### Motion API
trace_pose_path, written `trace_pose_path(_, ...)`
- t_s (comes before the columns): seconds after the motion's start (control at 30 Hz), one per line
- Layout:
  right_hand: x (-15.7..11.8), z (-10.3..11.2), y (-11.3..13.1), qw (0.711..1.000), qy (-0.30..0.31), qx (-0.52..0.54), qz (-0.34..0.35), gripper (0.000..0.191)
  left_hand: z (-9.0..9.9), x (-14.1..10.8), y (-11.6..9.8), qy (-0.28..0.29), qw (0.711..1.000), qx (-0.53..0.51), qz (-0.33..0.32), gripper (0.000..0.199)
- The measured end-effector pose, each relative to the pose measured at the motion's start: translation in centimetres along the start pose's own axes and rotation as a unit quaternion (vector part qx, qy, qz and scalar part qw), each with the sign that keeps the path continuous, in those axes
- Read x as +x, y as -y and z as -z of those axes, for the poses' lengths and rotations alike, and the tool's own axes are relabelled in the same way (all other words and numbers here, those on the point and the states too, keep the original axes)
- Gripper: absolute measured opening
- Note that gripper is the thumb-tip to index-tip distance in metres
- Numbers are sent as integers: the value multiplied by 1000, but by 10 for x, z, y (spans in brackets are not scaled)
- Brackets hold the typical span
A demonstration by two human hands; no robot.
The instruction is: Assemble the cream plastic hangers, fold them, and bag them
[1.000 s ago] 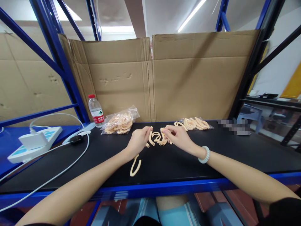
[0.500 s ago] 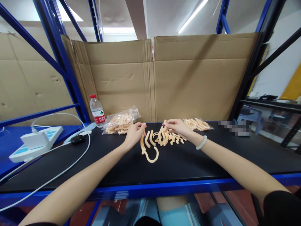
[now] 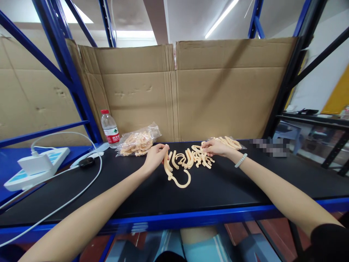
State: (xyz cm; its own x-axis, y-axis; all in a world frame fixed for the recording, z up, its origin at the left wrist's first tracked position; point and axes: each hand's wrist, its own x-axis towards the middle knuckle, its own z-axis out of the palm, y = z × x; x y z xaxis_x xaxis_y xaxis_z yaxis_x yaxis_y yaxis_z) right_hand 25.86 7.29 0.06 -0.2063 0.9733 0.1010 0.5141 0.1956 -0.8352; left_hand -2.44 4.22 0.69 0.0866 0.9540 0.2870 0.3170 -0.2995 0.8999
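Note:
My left hand (image 3: 156, 156) pinches the upper end of a beige curved plastic hanger arm (image 3: 166, 165). A C-shaped hanger hook (image 3: 184, 185) is joined to the arm's lower end and points to the right. At the pile of small beige hook pieces (image 3: 200, 158), my right hand (image 3: 214, 147) has its fingertips drawn together; what lies between them is hidden. Between the hands, several curved arm pieces (image 3: 188, 159) lie on the black tabletop (image 3: 218, 193), with loose hooks (image 3: 180, 158) among them.
Clear bags of beige parts lie at the back left (image 3: 139, 140) and behind my right hand (image 3: 229, 142). A red-capped water bottle (image 3: 110, 127) stands by the cardboard wall (image 3: 231, 91). White cables and a power strip (image 3: 40, 167) occupy the left side.
My right hand has moved right, from the curved arm pieces to the pile of small hooks. My left hand keeps its hold, and the joined hook has swung slightly to the right.

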Motion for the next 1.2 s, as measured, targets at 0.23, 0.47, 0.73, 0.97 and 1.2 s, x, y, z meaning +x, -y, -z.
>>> trace_pose_path(0.23, -32, -30, 38, 946, -163, -67, 271, 22, -6, -4, -3, -20, 994, -106, 37, 25)
trace_pose_path(0.47, -61, -68, 53, 790, -92, -373, 478, 20, -10, -9, -5, -50, 982, -178, 41, 20)
trace_pose_path(0.73, -53, -65, 44, 769, -51, -427, 474, 28, -10, -7, 0, -68, 988, -136, -22, 24)
trace_pose_path(0.97, -51, -67, 42, 758, -77, -451, 465, 29, 4, -10, -9, -82, 901, 243, -350, 26)
trace_pose_path(1.2, -51, -71, 39, 723, -83, -507, 463, 25, -4, -22, -15, 202, 780, 403, -435, 17)
